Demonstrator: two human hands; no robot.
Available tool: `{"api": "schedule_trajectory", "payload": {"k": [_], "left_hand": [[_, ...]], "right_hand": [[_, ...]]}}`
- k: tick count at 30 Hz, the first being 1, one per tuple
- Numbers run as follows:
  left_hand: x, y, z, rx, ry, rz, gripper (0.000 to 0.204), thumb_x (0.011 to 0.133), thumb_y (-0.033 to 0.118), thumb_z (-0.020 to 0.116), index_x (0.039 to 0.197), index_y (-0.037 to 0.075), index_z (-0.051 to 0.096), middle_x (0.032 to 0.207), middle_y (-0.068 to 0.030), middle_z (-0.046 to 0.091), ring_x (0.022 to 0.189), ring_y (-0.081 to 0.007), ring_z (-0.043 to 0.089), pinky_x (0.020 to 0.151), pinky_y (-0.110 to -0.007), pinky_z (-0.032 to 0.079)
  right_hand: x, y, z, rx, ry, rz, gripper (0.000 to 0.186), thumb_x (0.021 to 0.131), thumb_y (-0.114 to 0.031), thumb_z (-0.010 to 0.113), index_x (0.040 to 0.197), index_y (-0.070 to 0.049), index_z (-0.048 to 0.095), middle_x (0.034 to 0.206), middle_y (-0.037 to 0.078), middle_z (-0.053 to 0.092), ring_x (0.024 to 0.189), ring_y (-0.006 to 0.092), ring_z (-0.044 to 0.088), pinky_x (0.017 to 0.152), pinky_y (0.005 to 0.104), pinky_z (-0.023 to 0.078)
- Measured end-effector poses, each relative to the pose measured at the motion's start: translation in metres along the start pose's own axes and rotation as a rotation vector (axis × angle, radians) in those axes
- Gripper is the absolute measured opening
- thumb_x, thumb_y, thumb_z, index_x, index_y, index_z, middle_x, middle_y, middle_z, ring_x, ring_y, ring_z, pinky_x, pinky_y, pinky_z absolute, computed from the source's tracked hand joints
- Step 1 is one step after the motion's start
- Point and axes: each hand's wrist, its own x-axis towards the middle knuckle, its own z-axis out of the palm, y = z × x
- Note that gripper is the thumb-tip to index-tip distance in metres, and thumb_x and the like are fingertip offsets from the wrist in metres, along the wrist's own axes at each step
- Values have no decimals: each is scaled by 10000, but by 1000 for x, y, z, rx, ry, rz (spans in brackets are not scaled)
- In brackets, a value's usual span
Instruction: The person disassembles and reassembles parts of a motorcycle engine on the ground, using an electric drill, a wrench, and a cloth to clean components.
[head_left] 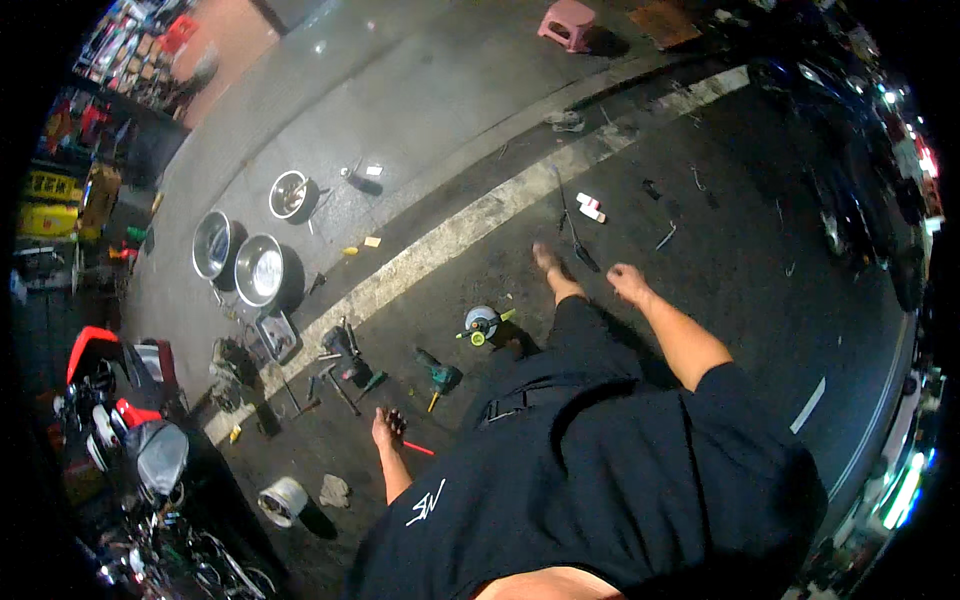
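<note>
My left hand [388,428] hangs at my left side, its darkened fingers loosely bent and a little apart. A thin red stick [419,448] shows beside its wrist; whether the hand touches it I cannot tell. Nearby on the ground are a green power drill [436,374] and a green-handled tool [371,383]. Held out at the right, my right hand [628,284] has its fingers curled in, and anything inside them is hidden. Beyond it lie a dark long-handled tool [577,240] and small white-and-red boxes [591,208]. A round grey item with yellow-green parts [481,323] is before me.
Metal basins [259,271] and a metal tray [279,336] stand at the left, past scattered tools. A white bucket [283,501] and a rag [335,491] lie near a red motorcycle [150,420]. A pink stool [567,25] is far off; more motorcycles [848,190] line the right.
</note>
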Motion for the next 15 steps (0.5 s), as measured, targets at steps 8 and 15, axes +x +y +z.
{"api": "schedule_trajectory", "payload": {"k": [8, 15], "left_hand": [[-101, -68, 92, 41, 179, -123, 316, 981, 361, 524, 817, 90, 524, 794, -82, 616, 695, -203, 591, 615, -326, 482], [-199, -50, 221, 827, 440, -482, 397, 890, 329, 651, 1085, -17, 643, 936, -172, 657, 833, -240, 634, 768, -371, 505]], "right_hand": [[281, -41, -33, -282, -59, -100, 299, 815, -276, 615, 1003, -54, 686, 1056, 222, 649, 983, 409, 620, 831, 461, 510], [583, 14, 20, -503, -229, -94, 334, 902, -268, 536, 1153, -67, 630, 1313, 198, 485, 1166, 396, 517, 963, 488, 448]]}}
